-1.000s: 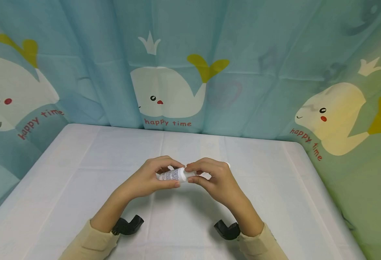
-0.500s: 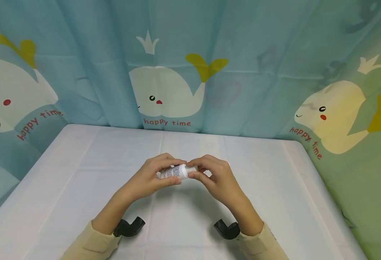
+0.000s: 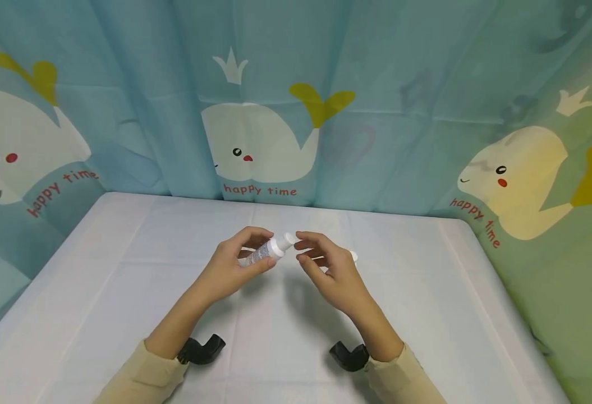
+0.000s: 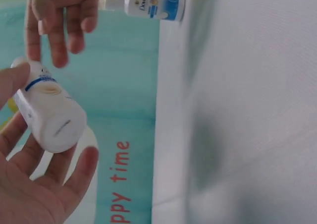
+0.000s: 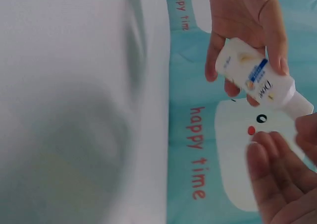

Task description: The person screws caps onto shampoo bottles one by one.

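Observation:
My left hand [image 3: 225, 269] grips a small white Dove bottle [image 3: 262, 253] above the table, thumb on one side and fingers on the other. The bottle slants, its white cap [image 3: 286, 240] pointing up and to the right. Its blue-banded label shows in the right wrist view, while its round base faces the left wrist camera. Just right of the cap, my right hand [image 3: 337, 279] holds nothing, its fingers loosely bent and apart from the cap. A second Dove bottle [image 4: 153, 5], white with a blue lower part, stands on the table, mostly hidden behind my right hand in the head view.
A white cloth [image 3: 174, 241] covers the table. A blue-green curtain [image 3: 397, 67] with printed whales hangs close behind its far edge. A black curved piece [image 3: 202, 349] sits at the left wrist, and another black piece [image 3: 348, 356] at the right.
My right hand's fingers have come off the cap and loosened, leaving a small gap. My left hand has raised the bottle slightly and tilted its cap end upward.

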Demonstrator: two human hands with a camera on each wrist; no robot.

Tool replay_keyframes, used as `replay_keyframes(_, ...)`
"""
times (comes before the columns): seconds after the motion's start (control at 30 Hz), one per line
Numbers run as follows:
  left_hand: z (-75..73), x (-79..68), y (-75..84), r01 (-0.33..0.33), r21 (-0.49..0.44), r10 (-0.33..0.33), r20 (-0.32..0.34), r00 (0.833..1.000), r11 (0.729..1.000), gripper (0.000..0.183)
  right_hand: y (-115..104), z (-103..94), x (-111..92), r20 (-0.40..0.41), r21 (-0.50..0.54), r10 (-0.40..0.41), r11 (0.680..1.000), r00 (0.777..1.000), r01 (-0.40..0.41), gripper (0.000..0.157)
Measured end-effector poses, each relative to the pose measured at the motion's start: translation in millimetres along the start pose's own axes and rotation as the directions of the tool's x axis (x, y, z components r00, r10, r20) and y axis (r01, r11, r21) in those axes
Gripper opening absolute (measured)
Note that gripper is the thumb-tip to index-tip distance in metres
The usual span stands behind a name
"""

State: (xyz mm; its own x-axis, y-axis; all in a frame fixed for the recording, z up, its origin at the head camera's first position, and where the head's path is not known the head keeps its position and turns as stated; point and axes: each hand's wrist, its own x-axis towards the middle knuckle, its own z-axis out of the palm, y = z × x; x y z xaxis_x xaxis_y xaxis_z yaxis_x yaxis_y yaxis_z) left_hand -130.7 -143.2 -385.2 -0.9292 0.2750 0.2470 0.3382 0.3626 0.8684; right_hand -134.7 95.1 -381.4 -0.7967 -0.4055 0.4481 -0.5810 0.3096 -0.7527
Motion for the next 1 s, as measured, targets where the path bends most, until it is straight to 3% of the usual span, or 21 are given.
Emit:
replay_keyframes(0.2,3.6,2.3,-10.5,0.074,-0.036,-0.074,-0.004,0.997,0.997,0.039,7.0,11.2,-3.9,0.147,0.064,0.129,0.988,0.981,-0.140,0.034)
replay_keyframes(0.5,10.9,4.2,-25.3,0.133,-0.134,-0.125,0.068,0.990,0.982,0.042,10.7,17.9,-6.9,0.231,0.071,0.182,0.977,0.956,-0.203,0.042)
replay_keyframes(0.83,13.3,3.4,-38.3,0.137,-0.157,-0.118,0.126,0.985,0.978,0.049,16.5,21.7,-7.3,0.265,0.035,0.217,0.971,0.939,-0.235,0.044)
replay_keyframes(1.0,7.8,3.7,-42.0,0.141,-0.155,-0.112,0.180,0.977,0.978,0.058,11.1,5.0,-4.7,0.202,-0.023,0.185,0.983,0.962,-0.184,0.045)
